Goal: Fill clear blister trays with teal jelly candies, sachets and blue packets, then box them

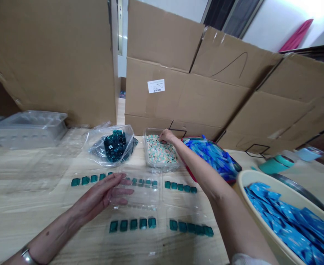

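My left hand (110, 193) holds a thin clear plastic tray (143, 198). Its fingers show faintly through the plastic, with the thumb at the upper edge. Farther off, my right hand (166, 136) reaches into a clear container (147, 156) full of small flat white, green and orange pieces (162, 152). The fingers there are bent down and pressed together among the pieces; what they pinch is hidden. Around the left hand lie rows of teal, glassy square blocks, such as one row at the front (133, 224) and another at the right (180, 187).
An open plastic bag of dark teal blocks (114, 145) stands left of the container. Right of it is a tray of blue sticks (211, 154). A cream tub (243, 178) holds blue packets (285, 217). Cardboard (178, 95) walls the back; clear boxes (29, 129) sit far left.
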A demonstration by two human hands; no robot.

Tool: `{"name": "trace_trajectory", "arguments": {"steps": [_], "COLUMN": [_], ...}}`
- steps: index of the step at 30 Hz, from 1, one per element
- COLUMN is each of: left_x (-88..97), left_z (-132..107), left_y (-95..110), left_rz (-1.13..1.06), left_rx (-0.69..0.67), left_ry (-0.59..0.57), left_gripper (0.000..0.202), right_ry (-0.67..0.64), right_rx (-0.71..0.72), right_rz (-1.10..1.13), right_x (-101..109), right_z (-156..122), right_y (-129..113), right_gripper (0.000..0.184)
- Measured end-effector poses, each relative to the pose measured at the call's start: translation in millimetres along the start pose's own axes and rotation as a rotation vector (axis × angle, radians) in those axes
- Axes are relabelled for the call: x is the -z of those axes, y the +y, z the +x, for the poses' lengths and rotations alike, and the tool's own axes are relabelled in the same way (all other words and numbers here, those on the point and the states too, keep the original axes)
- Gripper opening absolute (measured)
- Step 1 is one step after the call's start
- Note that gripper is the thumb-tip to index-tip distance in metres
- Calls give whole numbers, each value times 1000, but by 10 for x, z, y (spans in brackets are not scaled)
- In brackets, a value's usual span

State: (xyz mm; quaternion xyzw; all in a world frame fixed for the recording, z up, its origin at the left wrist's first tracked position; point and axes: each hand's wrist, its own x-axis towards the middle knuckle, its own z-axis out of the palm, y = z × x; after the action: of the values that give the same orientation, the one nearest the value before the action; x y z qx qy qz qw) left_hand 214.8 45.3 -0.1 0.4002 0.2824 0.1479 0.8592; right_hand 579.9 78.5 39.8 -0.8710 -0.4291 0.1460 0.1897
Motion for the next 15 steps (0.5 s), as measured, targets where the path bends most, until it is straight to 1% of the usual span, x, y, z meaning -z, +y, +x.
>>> {"name": "trace_trajectory", "arguments": {"steps": [3,7,11,15], "left_x": [-6,-11,-11,1], "left_z": [-7,-20,-20,-10], "left_y": [8,18,20,12], "left_rz": [-22,-16,-16,-21], "left_rx": [5,-8,-9,-15], "left_ry": [-13,-23,-21,-29], "left_gripper": [29,26,25,25], "right_ry": [11,25,33,-8], "right_rx": [-3,45,80,70], "right_rz": [-83,-93,-29,103], "right_x": [6,18,0,7], "right_z": [-10,-35,-35,-36], "right_y": [-25,-41,-18,34], "right_gripper": [7,7,11,10]}}
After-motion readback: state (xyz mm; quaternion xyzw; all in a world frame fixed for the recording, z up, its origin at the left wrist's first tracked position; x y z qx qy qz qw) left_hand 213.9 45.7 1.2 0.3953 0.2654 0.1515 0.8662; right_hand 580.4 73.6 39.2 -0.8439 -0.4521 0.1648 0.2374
